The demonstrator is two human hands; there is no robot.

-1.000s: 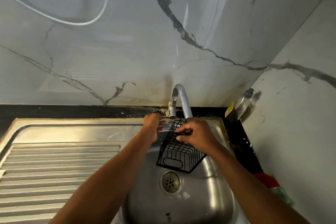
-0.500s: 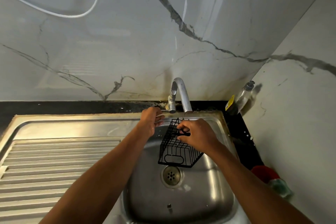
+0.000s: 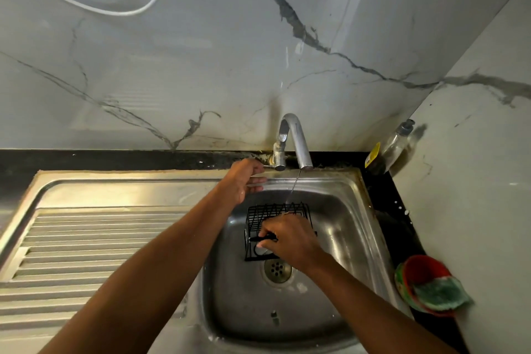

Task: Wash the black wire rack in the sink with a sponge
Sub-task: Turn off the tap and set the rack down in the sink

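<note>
Black wire rack (image 3: 267,214): where does it sit?

— Down in the sink (image 3: 344,238), just above the drain (image 3: 277,269). The right hand (image 3: 290,238) is curled over its near side, pinching one of the dark wires. A thin stream (image 3: 293,190) from the tap (image 3: 296,138) falls onto its far edge.

And the left hand (image 3: 242,178)?

— Up at the tap's small lever. The lower fingers lie fairly straight along the sink's rim, but the thumb is hidden, so I cannot tell whether it grips the lever or only touches it.

Which step would you call this?

— Wetting the rack, I'd judge. No scrubbing has begun, since neither hand holds a sponge.

Where is the sponge (image 3: 439,293)?

— A green one lies in a red bowl (image 3: 422,267) on the dark surface to the right of the sink, well apart from both hands.

So the next move?

— Probably one hand lets go and reaches across for it while the other steadies the rack. A soap bottle (image 3: 398,144) leans in the far corner, should soap be wanted.

Anything you can't make out?

— Much of the rack is covered by the right hand and wrist, so its whole shape is unclear, and whether it rests on the sink's floor or is held slightly off it I cannot say. I can't tell how dirty it is either. The bowl's far edge hides behind the sponge.
</note>
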